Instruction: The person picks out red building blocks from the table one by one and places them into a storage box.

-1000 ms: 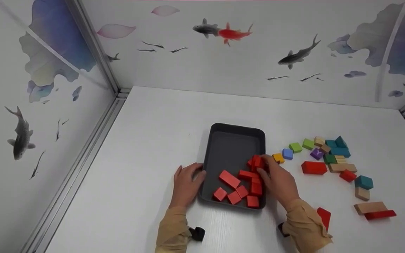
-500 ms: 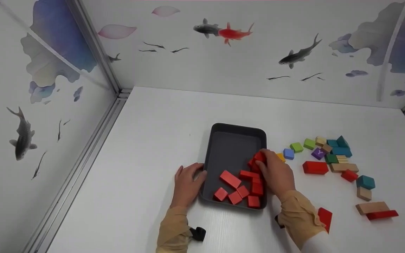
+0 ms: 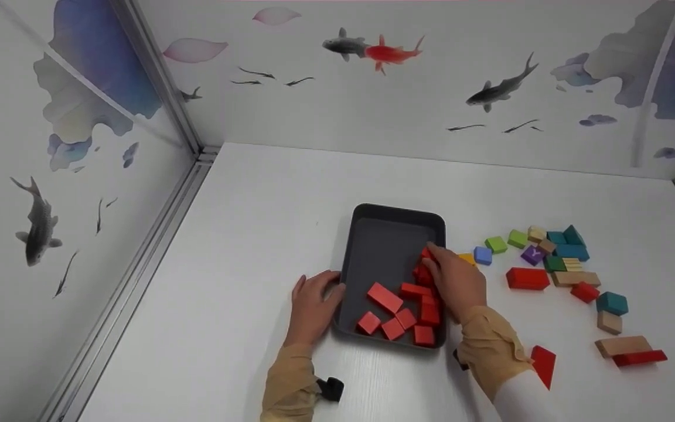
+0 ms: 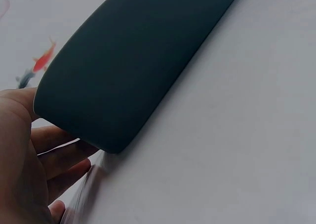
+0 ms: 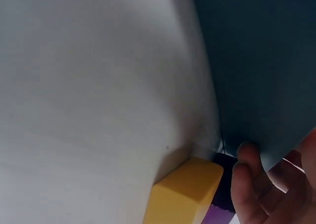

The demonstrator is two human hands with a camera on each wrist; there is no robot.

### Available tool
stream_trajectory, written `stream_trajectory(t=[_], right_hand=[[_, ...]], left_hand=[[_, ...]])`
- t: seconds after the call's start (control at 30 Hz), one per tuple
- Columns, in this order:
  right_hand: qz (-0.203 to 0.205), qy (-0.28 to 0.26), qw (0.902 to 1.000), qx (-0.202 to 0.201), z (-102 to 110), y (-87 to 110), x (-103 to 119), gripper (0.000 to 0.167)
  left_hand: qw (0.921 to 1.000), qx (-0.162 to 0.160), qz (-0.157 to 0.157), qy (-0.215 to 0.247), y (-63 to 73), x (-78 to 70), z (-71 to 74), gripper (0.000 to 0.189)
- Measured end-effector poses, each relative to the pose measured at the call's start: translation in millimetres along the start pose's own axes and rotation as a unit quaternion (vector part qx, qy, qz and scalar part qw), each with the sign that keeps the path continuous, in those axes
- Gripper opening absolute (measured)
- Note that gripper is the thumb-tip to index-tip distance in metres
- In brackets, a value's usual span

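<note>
In the head view a dark grey tray (image 3: 372, 246) lies on the table, with several red blocks (image 3: 384, 298) in its near and right parts. At its left side my left hand (image 3: 310, 308) touches the wall with thumb and fingers, the fingers fairly straight; the left wrist view shows this hand (image 4: 34, 150) at the tray's corner. My right hand (image 3: 459, 287) reaches over the right rim and pinches a red block (image 3: 425, 254) between thumb and fingers, inside the tray. Two of its fingertips (image 5: 247, 179) hang outside the wall. The hand partly hides the block.
Right of the tray lie loose blocks: a blue cube (image 3: 483, 255), green cubes (image 3: 495, 245), a purple cube (image 3: 532, 254), a red block (image 3: 528, 278), teal blocks (image 3: 613, 303) and wooden ones (image 3: 623, 346). A yellow block (image 5: 187, 189) sits close beside the tray's wall.
My right hand has shifted left and slightly away from me over the tray's right rim, with the red block at its fingertips. My left hand and the tray stay put.
</note>
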State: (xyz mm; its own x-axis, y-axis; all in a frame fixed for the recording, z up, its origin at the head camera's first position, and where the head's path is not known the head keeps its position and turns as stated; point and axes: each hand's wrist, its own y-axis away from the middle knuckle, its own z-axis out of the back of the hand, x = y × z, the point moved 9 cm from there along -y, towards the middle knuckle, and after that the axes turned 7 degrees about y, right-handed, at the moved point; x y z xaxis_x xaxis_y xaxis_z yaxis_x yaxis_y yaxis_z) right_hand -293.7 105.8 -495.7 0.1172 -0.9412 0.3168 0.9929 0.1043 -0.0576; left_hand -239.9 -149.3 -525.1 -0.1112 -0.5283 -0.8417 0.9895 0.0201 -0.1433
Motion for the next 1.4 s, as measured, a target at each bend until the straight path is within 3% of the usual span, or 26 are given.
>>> stream_trajectory(t=[0.4,0.5,0.7,0.8,1.03,1.4], right_hand=[[0.02,0.053,0.9974,-0.046,6,-7.0,7,0.04],[0.015,0.064,0.9976,-0.021,-2,-8.0,7,0.044],[-0.002,0.061,0.9946,0.084,-20,-7.8,6,0.055],[-0.002,0.06,0.9917,0.113,-24,-6.6,6,0.059],[-0.003,0.065,0.9919,0.11,-25,-4.4,7,0.063],[-0.005,0.1,0.9895,0.105,-28,0.0,12,0.09]], left_hand=[[1.0,0.006,-0.006,-0.004,-2.4,-1.9,-2.0,0.038],[0.9999,0.004,-0.009,-0.005,-2.1,-2.2,-1.9,0.037],[0.9999,0.005,-0.009,-0.003,-1.3,-1.9,-1.2,0.04],[1.0,0.005,-0.007,-0.001,-0.7,-0.9,-1.2,0.041],[1.0,0.005,-0.003,-0.002,-0.9,-0.3,-1.5,0.039],[0.9999,0.006,-0.001,-0.009,-0.1,-1.7,0.2,0.038]])
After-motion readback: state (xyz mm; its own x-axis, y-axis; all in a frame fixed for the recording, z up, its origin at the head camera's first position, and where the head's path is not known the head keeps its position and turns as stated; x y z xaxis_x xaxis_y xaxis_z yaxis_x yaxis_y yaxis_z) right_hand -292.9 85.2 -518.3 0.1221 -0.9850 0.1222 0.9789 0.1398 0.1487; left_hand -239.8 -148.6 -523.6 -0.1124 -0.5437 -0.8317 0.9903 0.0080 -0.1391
